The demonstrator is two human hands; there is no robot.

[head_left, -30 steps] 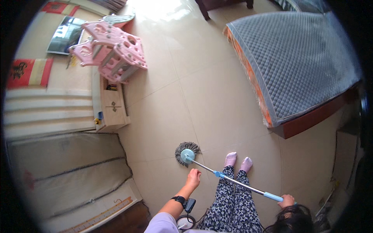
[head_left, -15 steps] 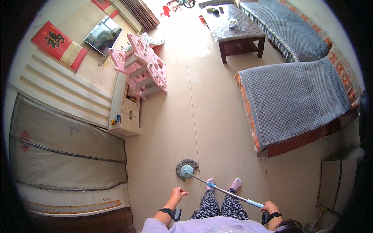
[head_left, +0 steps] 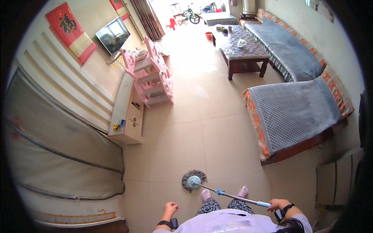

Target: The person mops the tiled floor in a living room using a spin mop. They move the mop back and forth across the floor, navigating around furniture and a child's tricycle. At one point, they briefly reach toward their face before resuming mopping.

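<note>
A mop (head_left: 240, 198) with a round light-blue plate and grey string fringe rests head-down on the tiled floor, ahead of my feet. Its metal pole slants across in front of my legs to the right. My right hand (head_left: 278, 204) is wrapped round the pale-blue grip at the pole's end. My left hand (head_left: 171, 208) is held to the left of my legs, apart from the mop, its fingers curled with nothing visible in them. Both wrists wear black bands.
To the right stand a sofa with a grey quilted cover (head_left: 295, 112) and a dark low table (head_left: 244, 54). On the left are a pink climbing frame (head_left: 153, 79), a low cabinet (head_left: 130, 116) and a screen-like curtain (head_left: 66, 143). A red bucket (head_left: 209, 35) stands far ahead.
My view has tilted up, so more of the far end of the room shows. My left hand has drawn in closer to my body. My right hand keeps its hold on the mop.
</note>
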